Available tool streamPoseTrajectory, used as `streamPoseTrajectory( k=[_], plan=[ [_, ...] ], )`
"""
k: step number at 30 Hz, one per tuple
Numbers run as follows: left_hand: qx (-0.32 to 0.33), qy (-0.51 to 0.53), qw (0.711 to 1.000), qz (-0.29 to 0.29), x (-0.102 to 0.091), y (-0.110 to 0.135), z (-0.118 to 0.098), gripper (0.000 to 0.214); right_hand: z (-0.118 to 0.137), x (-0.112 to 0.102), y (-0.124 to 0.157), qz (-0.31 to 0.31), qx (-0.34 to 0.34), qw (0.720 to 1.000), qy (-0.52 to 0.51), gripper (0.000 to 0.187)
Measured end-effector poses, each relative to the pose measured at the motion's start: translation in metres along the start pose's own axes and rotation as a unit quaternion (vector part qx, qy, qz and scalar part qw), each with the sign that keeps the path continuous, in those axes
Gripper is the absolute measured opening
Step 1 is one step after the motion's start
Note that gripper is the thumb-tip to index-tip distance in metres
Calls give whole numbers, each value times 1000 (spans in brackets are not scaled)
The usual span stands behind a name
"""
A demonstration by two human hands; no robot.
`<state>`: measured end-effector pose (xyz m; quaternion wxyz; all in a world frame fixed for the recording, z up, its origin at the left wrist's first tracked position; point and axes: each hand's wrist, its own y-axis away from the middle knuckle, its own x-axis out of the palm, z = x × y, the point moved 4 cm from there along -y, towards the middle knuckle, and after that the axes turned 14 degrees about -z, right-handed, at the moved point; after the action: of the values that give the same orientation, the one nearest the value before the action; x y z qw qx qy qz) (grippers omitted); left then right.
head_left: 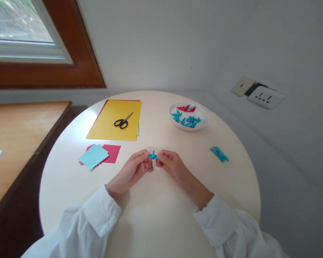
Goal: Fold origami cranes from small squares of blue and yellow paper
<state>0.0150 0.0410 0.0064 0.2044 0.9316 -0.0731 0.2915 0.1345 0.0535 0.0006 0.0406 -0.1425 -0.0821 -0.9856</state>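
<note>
Pinching grip: left hand (131,172) and right hand (172,165) each press their fingertips together on the small blue folded paper figure (153,156), one from either side.
Figure's place: between the two grips, over the middle of the round cream desk (156,215).
Left of the hands: light blue paper square (93,156) lying on a red paper sheet (111,153).
Further back: black-handled scissors (123,122) resting on a yellow paper sheet (110,125).
Right side: shallow white dish (188,128) holding blue and red folded pieces; blue folded strips (219,154) lie apart from it on the desk.
</note>
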Motion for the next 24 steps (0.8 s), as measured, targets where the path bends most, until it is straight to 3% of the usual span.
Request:
streamPoseTrajectory(
  k=[4,13,19,24],
  plan=[
    [-3,7,1000,-16,-3,-2,0,24,2,-7,-4,-60,-20,998,23,32],
    [45,-78,996,-28,-6,-2,-2,28,2,-15,-10,-91,-42,993,55,33],
    [22,-67,995,-67,-8,-5,0,29,0,-20,-16,-108,-69,987,92,30],
    [11,-27,992,-122,-17,-10,1,27,11,-48,-30,-200,-121,955,182,34]
  ],
)
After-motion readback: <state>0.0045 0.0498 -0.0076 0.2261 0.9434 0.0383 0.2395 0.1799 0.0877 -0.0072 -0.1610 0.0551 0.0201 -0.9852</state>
